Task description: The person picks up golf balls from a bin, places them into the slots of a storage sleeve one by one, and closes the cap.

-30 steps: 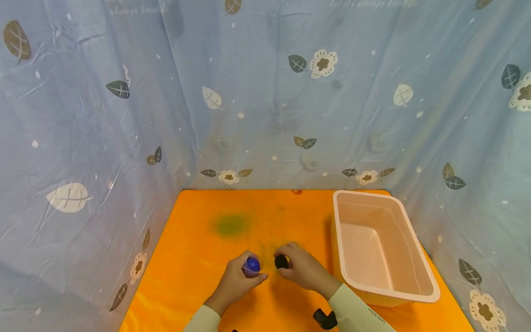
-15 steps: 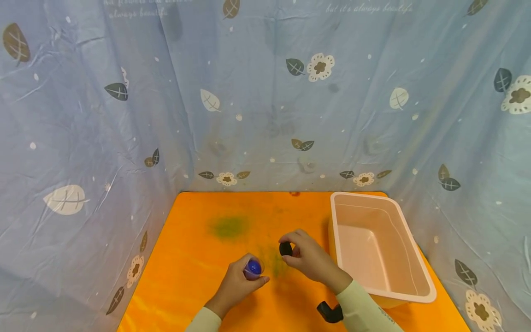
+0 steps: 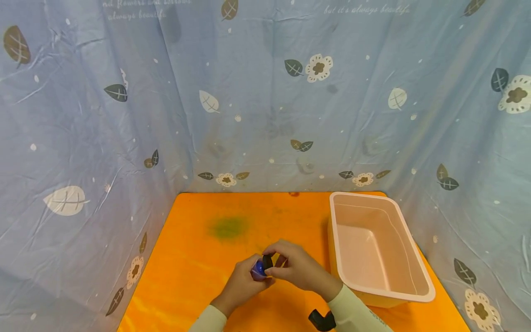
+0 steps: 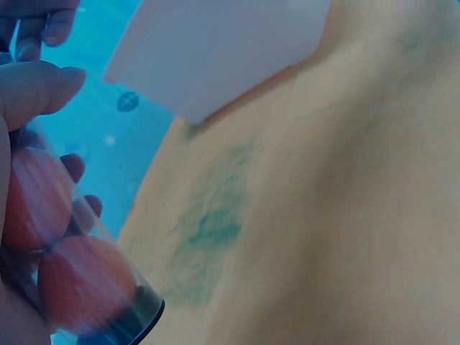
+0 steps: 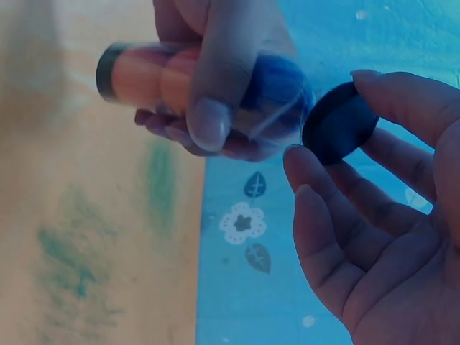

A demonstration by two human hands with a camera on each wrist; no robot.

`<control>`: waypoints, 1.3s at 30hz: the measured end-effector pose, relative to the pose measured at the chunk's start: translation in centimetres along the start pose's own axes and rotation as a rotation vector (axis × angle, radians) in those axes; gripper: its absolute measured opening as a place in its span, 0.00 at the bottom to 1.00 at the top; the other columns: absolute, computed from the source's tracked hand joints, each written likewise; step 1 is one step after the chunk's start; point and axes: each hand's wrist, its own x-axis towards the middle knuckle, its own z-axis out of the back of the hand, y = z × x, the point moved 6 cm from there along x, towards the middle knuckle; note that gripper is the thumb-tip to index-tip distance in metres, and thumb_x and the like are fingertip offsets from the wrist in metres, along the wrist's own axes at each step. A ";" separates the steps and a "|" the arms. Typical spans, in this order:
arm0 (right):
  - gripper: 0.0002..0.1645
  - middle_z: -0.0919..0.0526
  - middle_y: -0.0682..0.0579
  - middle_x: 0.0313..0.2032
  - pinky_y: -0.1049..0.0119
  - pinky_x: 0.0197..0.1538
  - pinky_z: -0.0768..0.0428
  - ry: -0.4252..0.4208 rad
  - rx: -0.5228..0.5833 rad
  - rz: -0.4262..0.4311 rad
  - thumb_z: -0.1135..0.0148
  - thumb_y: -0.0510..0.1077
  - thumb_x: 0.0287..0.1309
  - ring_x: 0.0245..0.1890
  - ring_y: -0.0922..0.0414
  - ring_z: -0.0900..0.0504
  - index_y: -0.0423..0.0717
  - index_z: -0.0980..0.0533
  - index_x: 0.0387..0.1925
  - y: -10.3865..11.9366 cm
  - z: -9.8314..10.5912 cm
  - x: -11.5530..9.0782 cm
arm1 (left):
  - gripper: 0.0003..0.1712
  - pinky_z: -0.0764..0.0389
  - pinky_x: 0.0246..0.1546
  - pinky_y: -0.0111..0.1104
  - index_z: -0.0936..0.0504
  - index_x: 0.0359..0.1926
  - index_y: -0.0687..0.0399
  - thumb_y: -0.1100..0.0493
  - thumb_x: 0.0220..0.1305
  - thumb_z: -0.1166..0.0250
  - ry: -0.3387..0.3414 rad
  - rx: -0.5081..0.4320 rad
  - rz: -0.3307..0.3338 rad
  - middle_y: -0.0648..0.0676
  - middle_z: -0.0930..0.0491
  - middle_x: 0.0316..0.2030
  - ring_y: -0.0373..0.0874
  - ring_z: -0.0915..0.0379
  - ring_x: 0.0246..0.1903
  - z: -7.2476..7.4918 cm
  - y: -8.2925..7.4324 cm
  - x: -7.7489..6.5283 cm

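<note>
My left hand (image 3: pixel 242 282) grips a clear plastic tube (image 5: pixel 176 79) over the table. Inside it, a blue ball (image 3: pixel 259 268) sits near the upper mouth. Two reddish balls, one of them a lower ball (image 4: pixel 83 284), fill the other end in the left wrist view, where a dark end cap (image 4: pixel 147 316) closes the tube. Between thumb and fingertips my right hand (image 3: pixel 297 267) pinches a round black cap (image 5: pixel 341 123). Its rim is right at the tube's mouth, tilted against it. My left fingers hide part of the tube's middle.
A pale pink plastic tub (image 3: pixel 335 240) stands on the right of the orange table (image 3: pixel 199 258). Beside my right forearm is a black bent piece (image 3: pixel 320 320). A blue patterned curtain (image 3: pixel 257 115) encloses the back and sides.
The right hand first lifted the cap a little, then brought it left and down to the tube's mouth. The left hand has shifted slightly right with the tube, now tilted toward the cap.
</note>
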 end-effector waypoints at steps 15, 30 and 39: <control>0.20 0.18 0.59 0.52 0.70 0.44 0.17 0.083 -0.217 -0.040 0.24 0.38 0.70 0.37 0.68 0.21 0.50 0.16 0.61 0.1 -1.0 -0.2 | 0.24 0.13 0.44 0.35 0.18 0.66 0.43 0.56 0.73 0.23 0.050 0.007 -0.006 0.47 0.14 0.52 0.43 0.13 0.45 -0.8 0.0 0.3; 0.17 0.19 0.57 0.46 0.73 0.44 0.19 0.083 -0.371 0.009 0.20 0.36 0.63 0.41 0.64 0.19 0.45 0.13 0.53 0.1 -1.8 -0.8 | 0.13 0.16 0.47 0.31 0.16 0.51 0.47 0.58 0.71 0.22 0.070 0.046 0.071 0.43 0.14 0.48 0.39 0.15 0.47 -1.8 0.9 0.5; 0.18 0.23 0.63 0.40 0.74 0.40 0.21 0.129 -0.435 -0.029 0.19 0.35 0.62 0.35 0.68 0.25 0.51 0.12 0.52 -0.2 -2.1 -0.6 | 0.17 0.15 0.47 0.31 0.16 0.57 0.50 0.58 0.72 0.23 0.088 0.021 0.090 0.44 0.14 0.50 0.39 0.14 0.48 -2.5 1.5 0.7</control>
